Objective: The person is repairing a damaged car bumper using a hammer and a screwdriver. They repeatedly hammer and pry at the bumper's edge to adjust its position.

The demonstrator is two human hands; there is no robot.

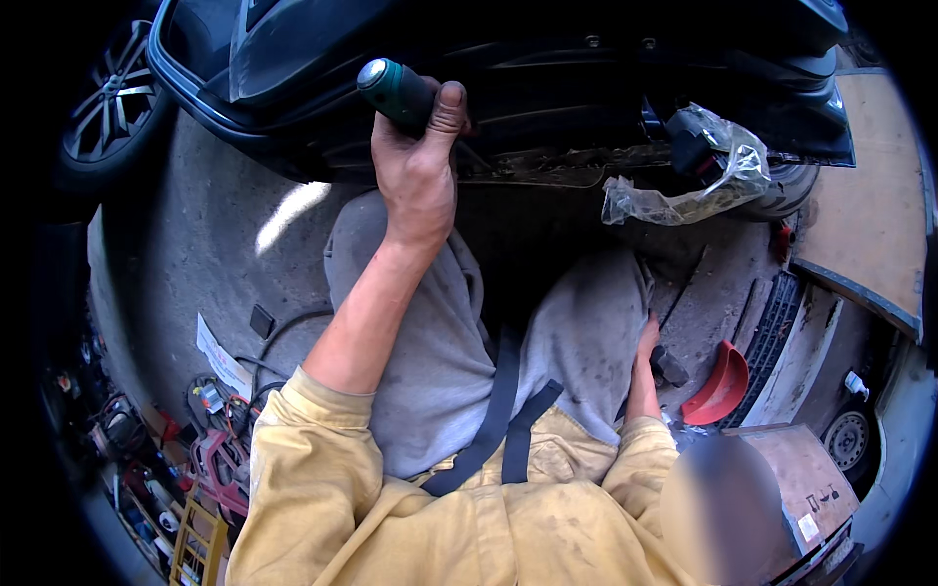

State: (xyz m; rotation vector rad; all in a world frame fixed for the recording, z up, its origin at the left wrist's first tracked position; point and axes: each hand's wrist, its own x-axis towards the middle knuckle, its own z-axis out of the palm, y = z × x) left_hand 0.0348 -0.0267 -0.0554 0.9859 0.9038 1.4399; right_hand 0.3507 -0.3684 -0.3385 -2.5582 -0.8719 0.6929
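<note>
Raised at the dark car body panel (508,107), my left hand (418,181) is closed around a tool with a thick green and black handle (394,90). The tool's shiny round end points up and left; its far end is hidden beyond my hand. My right hand (649,337) is lowered beside my right thigh, its fingers mostly hidden by the grey trouser leg. Close to the right wrist is a dark block-shaped thing (669,367); I cannot tell whether the hand touches it.
Crumpled clear plastic wrap (708,186) hangs at the panel's right end. A red curved piece (718,384) lies on the floor beside a tyre edge (767,332). Cables and tools (215,420) clutter the lower left. At lower right stands a cardboard box (796,469); a wheel (112,98) is upper left.
</note>
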